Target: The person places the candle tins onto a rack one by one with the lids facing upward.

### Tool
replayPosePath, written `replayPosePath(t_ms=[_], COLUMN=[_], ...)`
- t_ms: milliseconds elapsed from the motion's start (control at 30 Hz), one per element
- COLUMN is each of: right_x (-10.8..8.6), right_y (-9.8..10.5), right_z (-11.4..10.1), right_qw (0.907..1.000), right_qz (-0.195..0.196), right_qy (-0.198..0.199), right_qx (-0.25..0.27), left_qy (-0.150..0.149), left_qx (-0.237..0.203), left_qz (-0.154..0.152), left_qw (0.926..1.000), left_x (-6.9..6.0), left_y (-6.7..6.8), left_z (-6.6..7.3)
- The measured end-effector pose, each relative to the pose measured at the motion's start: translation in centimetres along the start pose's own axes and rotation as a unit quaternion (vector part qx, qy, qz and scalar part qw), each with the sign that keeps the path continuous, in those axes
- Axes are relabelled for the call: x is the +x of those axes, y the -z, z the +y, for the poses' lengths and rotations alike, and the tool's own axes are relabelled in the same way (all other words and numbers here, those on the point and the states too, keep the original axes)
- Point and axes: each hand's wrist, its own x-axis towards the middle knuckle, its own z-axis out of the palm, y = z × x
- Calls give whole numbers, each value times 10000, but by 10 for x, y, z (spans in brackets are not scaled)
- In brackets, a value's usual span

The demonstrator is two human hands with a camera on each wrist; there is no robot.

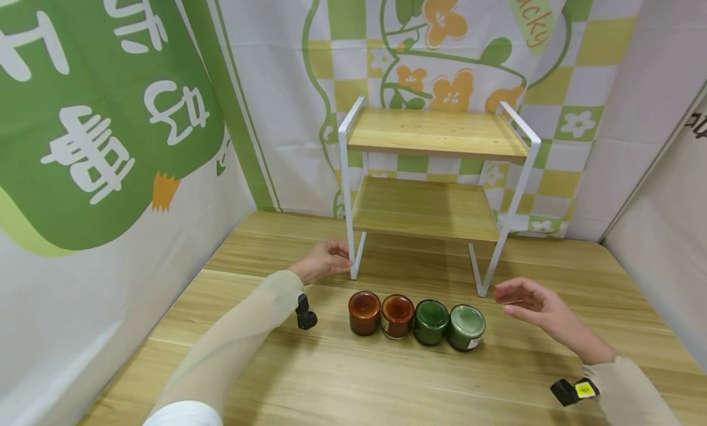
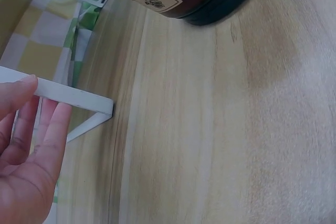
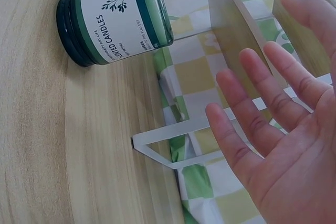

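Nearest my head camera, a sheer beige sleeve (image 1: 237, 334) rises from the bottom edge and leads to the left hand (image 1: 323, 263). On the left wrist feed I see its thumb and fingertips pinching a flat white metal leg (image 2: 79, 96) of a two-tier rack with pale wooden boards (image 1: 425, 208).

The rack stands upright on the light wood-grain table (image 1: 331, 383). Just in front of it, side by side between the two hands, I have a squat amber-brown glass jar (image 1: 364, 313), a second amber-brown jar (image 1: 397, 316), a dark green glass jar (image 1: 431, 322) and a paler green glass jar (image 1: 466, 328) — the last with a white label (image 3: 113, 19) on which I can read "CANDLES".

The right hand (image 1: 533, 300) hovers near the rack's right front foot, apart from it — fingers relaxed and parted, palm bare.

Farther out, a white cloth printed with green checks and orange flowers (image 1: 276, 94) hangs behind the rack, and a green-and-white cloth with large white characters (image 1: 110, 205) hangs to the left.
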Motion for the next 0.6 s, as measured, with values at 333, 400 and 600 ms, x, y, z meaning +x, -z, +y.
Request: replayPosePath(t_ms=[333, 400, 600], right_x=[-1, -1, 0], right_y=[0, 0, -1], right_z=[1, 1, -2], right_qw=[10000, 10000, 9999], right_qz=[-46, -60, -69], right_qy=[1, -23, 0], right_qx=[17, 39, 89], left_qy=[4, 15, 18], left_qx=[15, 1, -38], left_qz=[-14, -11, -3], left_qw=[10000, 10000, 10000], left_x=[-1, -1, 2], left_y=[-1, -1, 0], left_z=[0, 1, 0])
